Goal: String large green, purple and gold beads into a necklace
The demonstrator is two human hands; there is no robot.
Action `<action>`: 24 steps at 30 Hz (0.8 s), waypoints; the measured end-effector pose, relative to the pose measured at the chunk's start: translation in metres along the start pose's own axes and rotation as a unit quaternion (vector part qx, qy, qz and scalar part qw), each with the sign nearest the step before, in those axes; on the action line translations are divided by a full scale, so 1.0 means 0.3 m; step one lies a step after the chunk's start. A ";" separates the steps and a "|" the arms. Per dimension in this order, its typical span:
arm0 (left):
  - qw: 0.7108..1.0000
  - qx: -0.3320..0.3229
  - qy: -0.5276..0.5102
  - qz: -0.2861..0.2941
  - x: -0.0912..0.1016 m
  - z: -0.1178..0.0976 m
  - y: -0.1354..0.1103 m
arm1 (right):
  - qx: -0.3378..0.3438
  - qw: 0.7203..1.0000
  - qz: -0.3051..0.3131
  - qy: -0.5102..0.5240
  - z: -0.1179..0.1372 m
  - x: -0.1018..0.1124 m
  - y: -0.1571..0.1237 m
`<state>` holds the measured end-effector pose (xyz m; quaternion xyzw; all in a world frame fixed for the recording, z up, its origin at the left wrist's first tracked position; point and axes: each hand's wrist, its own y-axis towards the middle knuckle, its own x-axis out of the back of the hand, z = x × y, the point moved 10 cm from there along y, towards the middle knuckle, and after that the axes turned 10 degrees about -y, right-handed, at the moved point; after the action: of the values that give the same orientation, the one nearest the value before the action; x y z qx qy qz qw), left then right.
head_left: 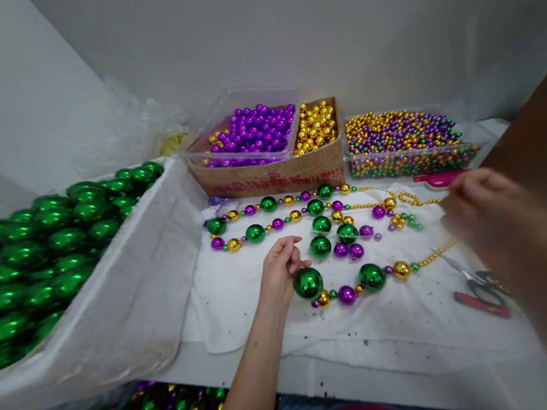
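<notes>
My left hand (284,262) is closed, thumb and fingers pinched together at the end of a bead string (347,295). A big green ball (308,284) sits right under those fingers. From there the string runs right through gold, purple and green balls to small gold beads. My right hand (487,197) is raised at the right, smeared by motion, so its grip is unclear. Between the hands lie loose green balls (320,246) and purple balls (355,251). Behind them a longer beaded strand (256,233) loops across the white cloth (236,304).
A white bin (167,313) of large green balls stands left. At the back are a cardboard box (270,177) with purple and gold balls and a clear tub (413,161) of small mixed beads. Scissors (482,298) lie right, near a pink-handled tool (444,178).
</notes>
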<state>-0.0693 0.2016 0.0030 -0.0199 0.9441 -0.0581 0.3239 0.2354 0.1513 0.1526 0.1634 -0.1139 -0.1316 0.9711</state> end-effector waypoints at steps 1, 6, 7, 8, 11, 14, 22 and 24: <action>1.000 -0.005 -0.024 -0.009 0.012 -0.012 0.000 | -0.041 0.998 0.040 0.027 -0.055 -0.084 -0.041; 0.992 -0.015 -0.120 -0.026 0.059 -0.065 0.008 | -0.218 0.957 0.167 0.095 -0.300 -0.426 -0.252; 0.990 -0.021 -0.133 -0.029 0.073 -0.079 0.010 | -0.212 0.958 0.178 0.076 -0.322 -0.461 -0.267; 0.989 -0.029 -0.142 -0.033 0.088 -0.093 0.011 | -0.204 0.960 0.185 0.058 -0.341 -0.487 -0.273; 0.987 -0.057 -0.143 -0.051 0.148 -0.132 0.010 | -0.173 0.967 0.189 0.007 -0.385 -0.531 -0.263; 0.986 -0.078 -0.119 -0.082 0.221 -0.147 0.006 | -0.125 0.970 0.202 -0.049 -0.405 -0.579 -0.264; 0.988 -0.068 -0.011 -0.139 0.388 -0.090 -0.005 | 0.048 0.943 0.244 -0.223 -0.400 -0.682 -0.341; 0.987 -0.053 0.039 -0.144 0.412 -0.071 -0.012 | 0.074 0.936 0.235 -0.250 -0.395 -0.653 -0.352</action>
<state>-0.1799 0.1908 -0.0553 -0.1709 0.9450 -0.0547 0.2736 0.0597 0.1463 -0.0280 0.1657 -0.3976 0.0722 0.8996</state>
